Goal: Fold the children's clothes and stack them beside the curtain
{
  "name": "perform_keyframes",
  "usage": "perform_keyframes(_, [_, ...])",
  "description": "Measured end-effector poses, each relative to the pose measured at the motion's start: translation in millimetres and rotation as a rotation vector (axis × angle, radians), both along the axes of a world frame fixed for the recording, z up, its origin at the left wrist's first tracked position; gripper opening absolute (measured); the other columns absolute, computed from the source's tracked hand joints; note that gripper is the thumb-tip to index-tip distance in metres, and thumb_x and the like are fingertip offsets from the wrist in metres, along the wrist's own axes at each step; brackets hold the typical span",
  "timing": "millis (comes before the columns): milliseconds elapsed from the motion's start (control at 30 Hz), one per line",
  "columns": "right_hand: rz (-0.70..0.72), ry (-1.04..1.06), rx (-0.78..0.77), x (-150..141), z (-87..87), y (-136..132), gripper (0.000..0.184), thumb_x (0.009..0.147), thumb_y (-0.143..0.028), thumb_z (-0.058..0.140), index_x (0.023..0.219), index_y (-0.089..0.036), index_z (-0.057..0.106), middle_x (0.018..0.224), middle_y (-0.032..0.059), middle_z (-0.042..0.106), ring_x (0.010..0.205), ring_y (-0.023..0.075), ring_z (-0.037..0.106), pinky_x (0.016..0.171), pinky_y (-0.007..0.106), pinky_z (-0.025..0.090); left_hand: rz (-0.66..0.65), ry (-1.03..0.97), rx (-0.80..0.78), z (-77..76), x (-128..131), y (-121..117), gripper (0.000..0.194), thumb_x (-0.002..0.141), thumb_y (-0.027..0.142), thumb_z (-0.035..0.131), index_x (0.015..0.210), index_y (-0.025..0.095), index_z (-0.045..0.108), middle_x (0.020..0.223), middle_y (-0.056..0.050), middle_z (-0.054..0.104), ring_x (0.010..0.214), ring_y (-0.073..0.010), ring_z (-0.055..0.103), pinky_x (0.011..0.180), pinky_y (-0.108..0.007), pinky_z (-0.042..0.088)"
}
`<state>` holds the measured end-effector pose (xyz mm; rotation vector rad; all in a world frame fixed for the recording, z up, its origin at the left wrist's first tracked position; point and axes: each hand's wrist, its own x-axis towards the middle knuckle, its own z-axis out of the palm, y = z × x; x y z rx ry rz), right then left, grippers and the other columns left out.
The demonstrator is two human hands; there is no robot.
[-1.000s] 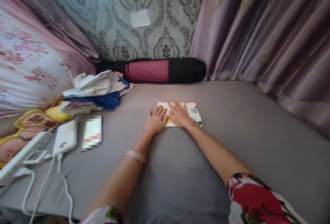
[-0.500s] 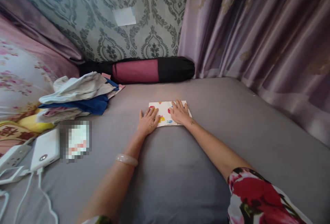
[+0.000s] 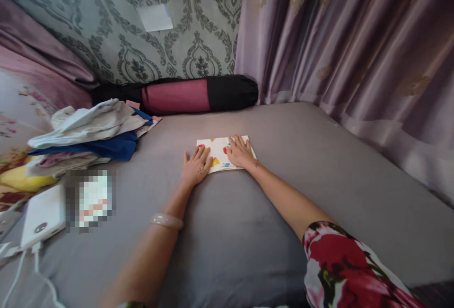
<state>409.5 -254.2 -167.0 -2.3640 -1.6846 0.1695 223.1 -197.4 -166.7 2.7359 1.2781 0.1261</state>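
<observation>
A folded white cloth [image 3: 220, 155] with red, yellow and blue prints lies flat on the grey bed sheet [image 3: 230, 218]. Across its left edge rests my left hand [image 3: 197, 163], palm down with the fingers spread. My right hand [image 3: 241, 152] lies flat on the cloth's right part, fingers stretched toward its far edge. Both palms hide some of the print. A pale bangle [image 3: 166, 221] circles my left forearm.
To the left sits a pile of clothes [image 3: 88, 128], with a white power bank [image 3: 44, 213] and its cables nearer me. Beside it lies a blurred-out object [image 3: 94, 199]. A black and maroon roll bag [image 3: 175, 96] lines the wall; curtains [image 3: 336, 38] hang at right.
The camera view has turned slightly to the right, so everything sits further left in the picture. Both hands stay flat on the folded cloth, with no clear shift against it.
</observation>
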Motion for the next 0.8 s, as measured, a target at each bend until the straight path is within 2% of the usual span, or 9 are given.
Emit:
perform_keyframes(133, [-0.02,0.026,-0.044,9,3.1,-4,0.061,0.099,-0.042,0.021,0.151,-0.011,0.028,0.159,0.0148,0.018,0.146,0.0272,0.013,0.116,0.05,0.011,-0.004,-0.005,-0.002,-1.9,0,1,0.057,0.099,0.047,0.017,0.149,0.025,0.033,0.157,-0.004,0.027,0.146,-0.0244,0.021,0.117,-0.059,0.008])
perform_keyframes(400, [-0.062,-0.014,-0.061,21,1.5,-22,0.069,0.099,-0.05,0.013,0.152,-0.006,0.022,0.159,0.0151,0.017,0.146,0.0265,0.012,0.117,0.05,0.009,-0.008,0.014,-0.008,-1.7,0,2,0.058,0.098,0.047,0.015,0.149,0.024,0.032,0.158,-0.004,0.026,0.146,-0.0248,0.02,0.117,-0.058,0.009])
perform_keyframes(667, [-0.072,0.002,-0.069,19,-3.7,-20,0.07,0.099,-0.049,0.014,0.152,-0.004,0.019,0.16,0.015,0.014,0.147,0.0251,0.008,0.117,0.049,0.008,-0.018,0.016,-0.013,-2.5,-1,3,0.059,0.098,0.047,0.016,0.15,0.023,0.031,0.158,-0.006,0.023,0.147,-0.0259,0.019,0.116,-0.059,0.009])
perform_keyframes(800, [-0.063,0.077,-0.078,23,-1.1,-18,0.067,0.099,-0.046,0.018,0.152,-0.005,0.019,0.16,0.0142,0.011,0.147,0.0249,0.007,0.117,0.049,0.006,-0.016,0.024,-0.045,-1.1,0,4,0.059,0.098,0.046,0.016,0.15,0.024,0.03,0.159,-0.006,0.021,0.147,-0.0268,0.017,0.116,-0.059,0.008])
